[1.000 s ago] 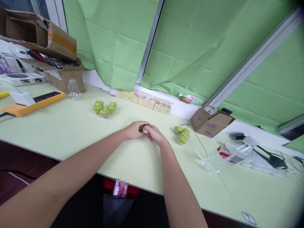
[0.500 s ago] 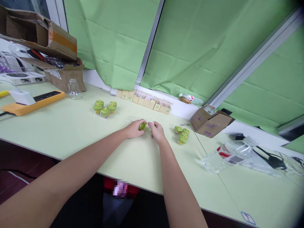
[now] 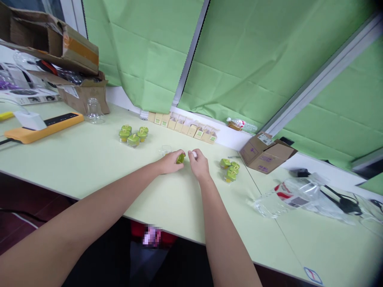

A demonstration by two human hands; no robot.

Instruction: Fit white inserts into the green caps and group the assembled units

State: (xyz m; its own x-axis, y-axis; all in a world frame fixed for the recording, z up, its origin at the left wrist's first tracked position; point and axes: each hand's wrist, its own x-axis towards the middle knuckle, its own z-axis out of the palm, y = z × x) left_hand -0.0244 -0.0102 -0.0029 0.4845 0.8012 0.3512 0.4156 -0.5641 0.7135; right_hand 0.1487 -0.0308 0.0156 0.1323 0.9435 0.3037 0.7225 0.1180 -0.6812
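My left hand (image 3: 170, 163) is closed around a small green lid (image 3: 180, 158), its hollow side turned toward my right hand. A small white object (image 3: 194, 154), too small to name, is pinched in the fingers of my right hand (image 3: 200, 164), just right of the lid and apart from it. Behind my left hand a clear plastic cup (image 3: 165, 150) stands on the table, partly hidden. Several clear containers with green lids (image 3: 133, 139) are grouped on the left. More green-lidded containers (image 3: 231, 174) stand to the right of my right hand.
Small cardboard boxes (image 3: 184, 127) line the back of the table (image 3: 167, 195). Cardboard boxes (image 3: 82, 95) and an orange power strip (image 3: 54, 127) are on the left. At right are an open carton (image 3: 263, 153), a large clear bottle (image 3: 284, 195) and cables.
My right hand has drawn slightly right, away from the lid, and the white object shows more clearly in its fingers. The left hand keeps the lid in nearly the same place.
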